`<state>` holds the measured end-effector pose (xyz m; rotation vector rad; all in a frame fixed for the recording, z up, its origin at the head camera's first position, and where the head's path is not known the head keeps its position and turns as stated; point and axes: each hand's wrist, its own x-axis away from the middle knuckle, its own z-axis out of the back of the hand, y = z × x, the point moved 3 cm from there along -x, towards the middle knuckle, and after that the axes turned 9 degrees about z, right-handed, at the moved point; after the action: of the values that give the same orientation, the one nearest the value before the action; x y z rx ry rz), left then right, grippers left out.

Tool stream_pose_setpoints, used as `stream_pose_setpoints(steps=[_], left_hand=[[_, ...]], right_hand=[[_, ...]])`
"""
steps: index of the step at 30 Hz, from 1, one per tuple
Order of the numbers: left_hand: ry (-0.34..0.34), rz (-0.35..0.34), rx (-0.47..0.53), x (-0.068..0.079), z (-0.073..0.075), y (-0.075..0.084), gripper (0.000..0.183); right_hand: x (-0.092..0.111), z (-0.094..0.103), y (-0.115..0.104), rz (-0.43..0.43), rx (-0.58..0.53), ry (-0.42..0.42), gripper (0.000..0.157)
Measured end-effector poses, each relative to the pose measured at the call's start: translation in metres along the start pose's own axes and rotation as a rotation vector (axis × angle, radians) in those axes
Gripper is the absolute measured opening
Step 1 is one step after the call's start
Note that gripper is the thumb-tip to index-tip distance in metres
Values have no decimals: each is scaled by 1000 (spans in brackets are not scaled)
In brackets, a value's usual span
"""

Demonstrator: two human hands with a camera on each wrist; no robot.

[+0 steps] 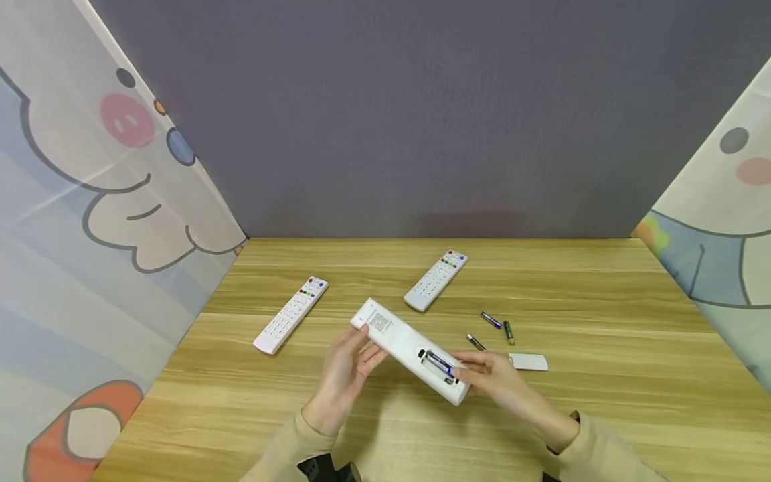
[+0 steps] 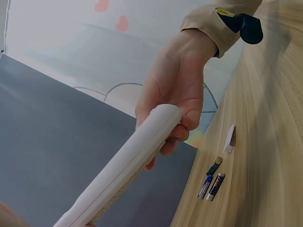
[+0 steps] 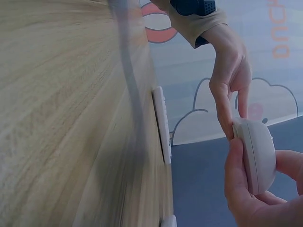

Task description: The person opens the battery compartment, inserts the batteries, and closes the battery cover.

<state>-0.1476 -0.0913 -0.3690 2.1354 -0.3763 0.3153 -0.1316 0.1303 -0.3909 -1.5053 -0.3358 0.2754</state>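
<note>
A white remote control [image 1: 397, 346] is held above the table, its back turned up and its battery compartment uncovered. A blue battery [image 1: 438, 362] lies in that compartment, with a metal spring showing beside it. My left hand [image 1: 346, 375] grips the end with the printed code, thumb on top. At the compartment end, my right hand [image 1: 496, 380] holds the remote with its thumb by the battery. The left wrist view shows the remote's side [image 2: 128, 161] and the right fingers around its end. A white battery cover [image 1: 529, 362] lies on the table beyond the right hand.
Two more white remotes lie buttons up, one at the left [image 1: 291, 316] and one farther back [image 1: 436, 280]. Near the cover are a blue battery [image 1: 490, 320], a green battery [image 1: 508, 333] and a dark battery [image 1: 476, 343]. A grey panel [image 1: 421, 134] stands behind the table.
</note>
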Motion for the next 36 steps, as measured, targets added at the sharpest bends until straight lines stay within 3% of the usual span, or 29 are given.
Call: stream_pose_setpoints(steps=[15,27,36], left_hand=[[-10,-11,-12,2,0,-1,45],[14,-14,-34,3,2,-2,44],[12,-1,-29,2,5,2,43]], right_hand=[[-1,-2,-2,-27,6,32,51],[-2,-6,-4,14,-21,1,48],[-3,-6,-2,38,19,-36,50]])
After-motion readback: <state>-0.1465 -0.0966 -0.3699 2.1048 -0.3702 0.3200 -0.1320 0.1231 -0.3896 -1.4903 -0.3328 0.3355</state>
